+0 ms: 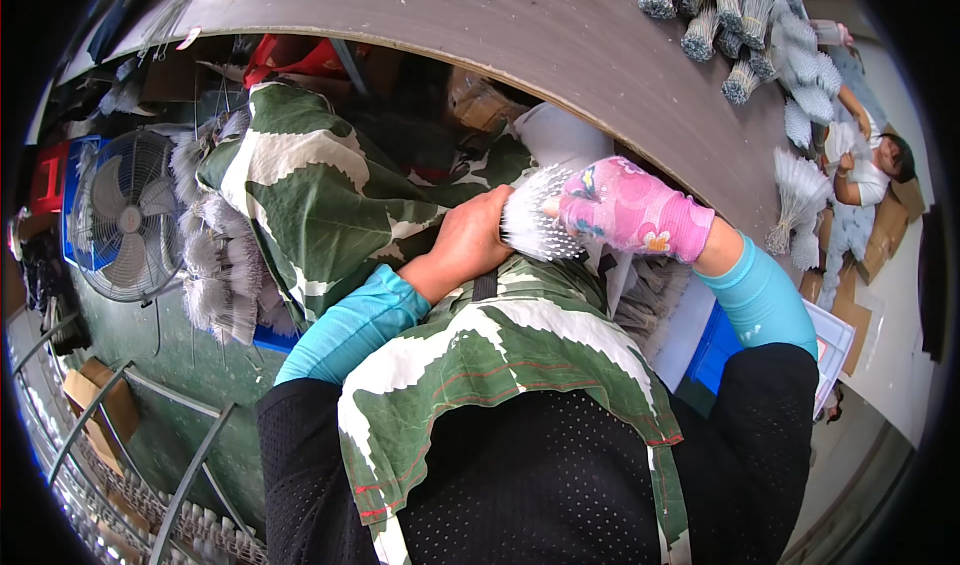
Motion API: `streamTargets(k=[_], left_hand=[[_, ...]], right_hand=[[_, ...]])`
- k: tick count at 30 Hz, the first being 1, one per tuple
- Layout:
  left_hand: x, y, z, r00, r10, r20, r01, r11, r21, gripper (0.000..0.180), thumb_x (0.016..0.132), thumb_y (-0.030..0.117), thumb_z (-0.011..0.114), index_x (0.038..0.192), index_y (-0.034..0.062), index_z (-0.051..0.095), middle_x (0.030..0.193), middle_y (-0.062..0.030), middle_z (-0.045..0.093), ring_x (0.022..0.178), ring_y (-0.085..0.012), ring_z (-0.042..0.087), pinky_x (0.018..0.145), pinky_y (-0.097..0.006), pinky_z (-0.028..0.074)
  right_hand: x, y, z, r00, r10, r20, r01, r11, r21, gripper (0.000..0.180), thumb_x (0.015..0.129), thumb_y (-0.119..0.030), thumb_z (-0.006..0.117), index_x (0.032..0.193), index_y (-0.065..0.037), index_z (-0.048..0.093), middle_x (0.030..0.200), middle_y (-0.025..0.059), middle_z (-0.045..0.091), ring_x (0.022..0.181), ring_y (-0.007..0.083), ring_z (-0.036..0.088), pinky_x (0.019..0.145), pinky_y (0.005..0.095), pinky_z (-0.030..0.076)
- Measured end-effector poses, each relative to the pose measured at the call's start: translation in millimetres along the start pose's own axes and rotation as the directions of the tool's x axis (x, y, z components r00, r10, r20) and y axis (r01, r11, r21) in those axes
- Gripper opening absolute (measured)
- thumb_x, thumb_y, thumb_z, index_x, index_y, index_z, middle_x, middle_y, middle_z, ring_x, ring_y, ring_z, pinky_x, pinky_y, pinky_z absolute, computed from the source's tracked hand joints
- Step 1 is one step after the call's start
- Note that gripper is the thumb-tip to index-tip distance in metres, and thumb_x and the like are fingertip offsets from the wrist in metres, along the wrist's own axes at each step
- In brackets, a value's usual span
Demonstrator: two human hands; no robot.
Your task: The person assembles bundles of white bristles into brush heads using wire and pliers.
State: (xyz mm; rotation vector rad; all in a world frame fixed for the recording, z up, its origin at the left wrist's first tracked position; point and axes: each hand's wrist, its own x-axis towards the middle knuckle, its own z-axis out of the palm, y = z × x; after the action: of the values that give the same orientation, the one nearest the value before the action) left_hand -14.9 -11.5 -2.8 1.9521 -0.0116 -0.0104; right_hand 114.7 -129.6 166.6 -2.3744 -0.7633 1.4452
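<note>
Head view: shows a bent metal frame at the lower left, with an open cardboard carton beside it. Above, at the left edge, stands a round caged fan, and just right of it hang clusters of thin whitish strands. Further right, spreads a green-and-white camouflage apron over the lap and up across the chest of a black top.

At the middle of the frame, holds a white bundle of fine bristles, fanned out above the lap. Closes the bare left hand against the left side of the bundle, fingers mostly hidden behind it. Touches the right side with the right hand, in a pink flowered covering — cannot tell whether pinching or only resting there. Wears turquoise sleeves on both forearms.

Across the top, curves a brown table, bearing a heap of grey-ended bundles at the upper right and splayed white bundles lower down, near the right edge. Beyond these — at the far right — sits another person in a light top, close to brown cartons.
</note>
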Motion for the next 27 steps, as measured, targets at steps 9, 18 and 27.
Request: streamTargets(k=[9,18,27], left_hand=[[-1,5,-3,1.0,-0.014,0.022,0.014,1.0,0.027,0.036,0.071,0.018,0.071,0.099,0.005,0.052,0.09,-0.0151,0.061,0.089,-0.0356,0.059,0.073,-0.044,0.047],[-2,1,-3,1.0,-0.028,0.005,0.028,0.999,0.016,0.037,0.071,0.017,0.071,0.099,0.0045,0.052,0.091,-0.0166,0.062,0.089,-0.0363,0.06,0.074,-0.044,0.048],[3,-12,-17,0.984,-0.072,0.164,0.154,0.808,-0.569,0.049,0.073,0.009,0.076,0.118,0.0044,0.059,0.115,-0.0066,0.063,0.108,-0.0164,0.057,0.097,-0.031,0.042]], right_hand=[[-7,-2,0,0.998,0.043,0.04,-0.047,0.995,0.091,0.041,0.088,-0.041,0.058,0.075,-0.003,0.065,0.056,0.0072,0.053,0.055,0.0148,0.05,0.056,0.0325,0.041],[-5,3,5,0.998,-0.061,-0.031,0.064,0.994,0.092,0.037,0.09,-0.038,0.058,0.078,-0.004,0.067,0.064,0.0044,0.059,0.057,0.0106,0.048,0.057,0.0285,0.041],[5,60,9,0.943,-0.184,-0.276,0.323,0.701,0.636,0.037,0.085,-0.021,0.067,0.116,-0.003,0.056,0.089,0.0022,0.059,0.079,0.011,0.058,0.072,0.023,0.049]])
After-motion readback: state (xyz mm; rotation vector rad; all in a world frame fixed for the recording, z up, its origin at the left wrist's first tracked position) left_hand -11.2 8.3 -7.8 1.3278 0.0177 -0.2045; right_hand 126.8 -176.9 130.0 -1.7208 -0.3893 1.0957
